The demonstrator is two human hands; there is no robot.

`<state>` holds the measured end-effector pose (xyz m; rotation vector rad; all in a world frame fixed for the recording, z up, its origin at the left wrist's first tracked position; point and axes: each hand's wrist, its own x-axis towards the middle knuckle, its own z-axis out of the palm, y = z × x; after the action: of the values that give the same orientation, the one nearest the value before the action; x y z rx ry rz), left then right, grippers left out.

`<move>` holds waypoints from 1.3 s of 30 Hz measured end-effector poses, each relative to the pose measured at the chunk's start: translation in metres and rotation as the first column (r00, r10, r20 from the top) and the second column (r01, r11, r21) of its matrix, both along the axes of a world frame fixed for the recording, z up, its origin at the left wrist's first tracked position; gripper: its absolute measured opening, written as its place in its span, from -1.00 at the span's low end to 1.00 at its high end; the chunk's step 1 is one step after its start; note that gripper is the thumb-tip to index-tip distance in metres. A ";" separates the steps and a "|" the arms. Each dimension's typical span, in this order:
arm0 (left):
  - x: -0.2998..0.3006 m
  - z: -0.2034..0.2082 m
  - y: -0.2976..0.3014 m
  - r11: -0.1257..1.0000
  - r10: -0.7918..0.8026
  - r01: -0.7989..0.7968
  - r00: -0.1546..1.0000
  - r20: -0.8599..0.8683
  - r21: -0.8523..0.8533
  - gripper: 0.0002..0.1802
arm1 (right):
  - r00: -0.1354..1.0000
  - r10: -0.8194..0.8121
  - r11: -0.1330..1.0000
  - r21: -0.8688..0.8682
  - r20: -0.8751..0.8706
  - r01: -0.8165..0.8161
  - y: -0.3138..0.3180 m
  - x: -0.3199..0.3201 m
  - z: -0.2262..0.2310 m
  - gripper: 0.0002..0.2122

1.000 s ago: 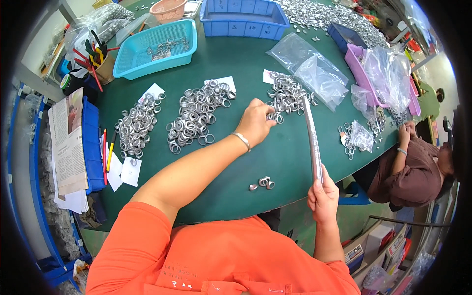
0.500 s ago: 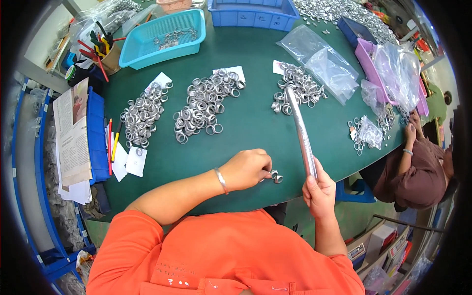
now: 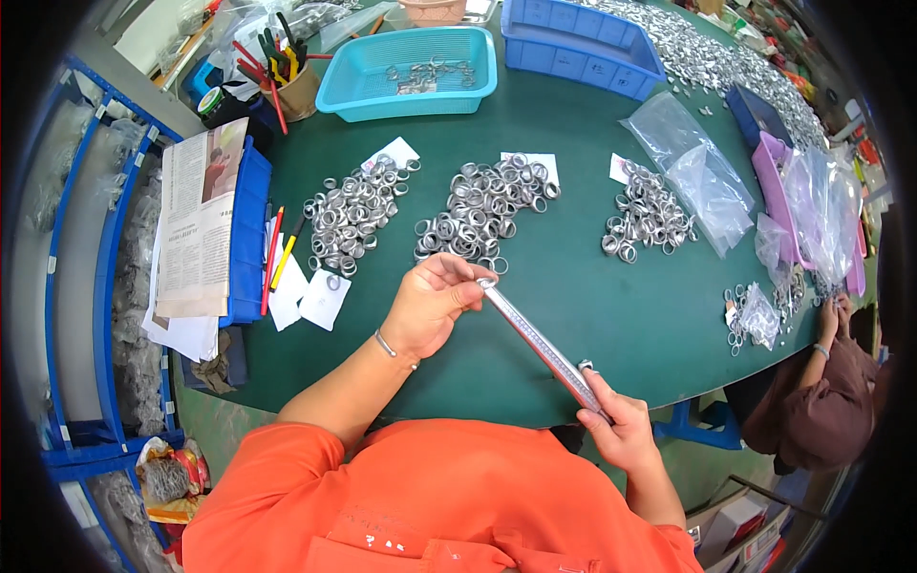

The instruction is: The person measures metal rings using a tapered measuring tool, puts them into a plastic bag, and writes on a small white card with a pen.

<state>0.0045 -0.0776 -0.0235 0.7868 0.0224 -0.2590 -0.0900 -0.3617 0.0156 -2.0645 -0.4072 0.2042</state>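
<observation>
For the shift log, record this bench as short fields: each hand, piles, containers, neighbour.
Left hand: pinching at the narrow tip of a tapered metal rod, apparently on a ring
Right hand: gripping the rod's thick end
Ring piles: left pile, middle pile, right pile
Containers: turquoise basket, blue bin
Neighbour: person in brown, right side of green table

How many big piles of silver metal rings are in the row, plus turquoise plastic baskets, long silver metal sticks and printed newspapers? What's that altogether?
Big piles of silver metal rings: 3
Turquoise plastic basket: 1
Long silver metal stick: 1
Printed newspaper: 1
Total: 6
</observation>
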 end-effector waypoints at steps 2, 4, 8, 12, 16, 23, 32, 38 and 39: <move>-0.007 -0.001 0.000 1.000 0.005 -0.005 1.000 -0.008 0.004 -0.68 | 0.999 -0.007 0.999 0.033 0.035 0.006 0.009 0.003 0.000 -0.55; -0.019 0.007 -0.008 0.989 -0.086 0.077 0.993 0.074 0.127 -0.57 | 0.997 0.064 0.997 0.048 0.051 -0.066 0.015 0.008 0.003 -0.55; -0.021 0.013 0.001 0.987 -0.077 0.074 0.997 0.019 0.141 -0.49 | 0.989 0.096 0.995 0.005 0.109 -0.097 0.018 0.014 0.008 -0.53; -0.025 0.018 0.003 0.917 -0.195 0.086 0.949 0.247 0.391 -0.61 | 0.987 0.142 0.988 -0.066 0.079 -0.137 0.018 0.013 0.008 -0.53; -0.036 0.018 0.002 0.965 -0.119 0.085 0.985 0.122 0.250 -0.68 | 0.988 0.149 0.987 0.066 -0.037 -0.147 0.020 0.010 0.008 -0.54; -0.056 0.015 0.014 0.996 0.037 -0.035 0.999 -0.032 0.076 -0.86 | 0.952 0.185 0.980 0.113 -0.245 -0.161 0.024 0.018 0.018 -0.58; -0.008 -0.003 0.123 -0.056 0.226 -0.589 0.779 0.585 0.806 -0.82 | 0.988 -0.003 1.000 0.019 -0.155 0.006 0.000 0.009 0.000 -0.58; -0.007 0.021 0.082 -0.099 0.227 -0.711 0.665 0.711 0.696 -0.89 | 0.985 -0.165 0.986 -0.015 -0.042 0.165 -0.013 0.012 0.007 -0.56; -0.006 0.024 0.064 -0.056 0.061 -0.724 0.685 0.726 0.687 -0.89 | 0.972 -0.220 0.975 0.017 -0.082 0.222 -0.017 0.011 0.006 -0.57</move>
<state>-0.0016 -0.0138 0.0002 2.2409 -0.0592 0.7786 -0.0786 -0.3785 0.0221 -2.0499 -0.1284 0.1457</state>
